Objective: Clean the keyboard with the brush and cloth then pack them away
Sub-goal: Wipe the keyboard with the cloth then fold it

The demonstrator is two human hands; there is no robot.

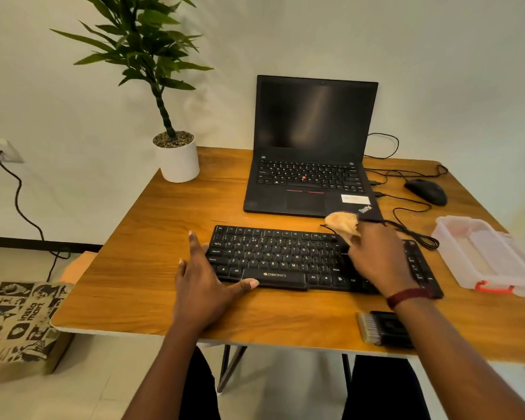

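- Brush (376, 328) lies at the near right edge of the table (152, 231); its dark body is largely hidden under the right forearm; only the pale bristle end shows clearly.
- Left hand (206, 283) rests flat with fingers spread, gripping nothing; it sits at the left end of the keyboard (279, 259), thumb against the keyboard's front edge.
- Keyboard lies across the middle of the table; its right portion is covered by the right hand (376, 262) and wrist.
- Right hand holds the cloth (343, 224) bunched at its fingertips, above the keyboard's far right edge; the fingers themselves are hidden behind the back of the hand and blurred; whether the cloth touches the keys cannot be told.
- Clear plastic box (485, 256) with a red latch stands to the right, lid open; cut off by the frame edge.
- Laptop (309, 147) stands open beyond the keyboard, screen dark; mouse (426, 190) to its right; potted plant (178, 159) at the far left corner.
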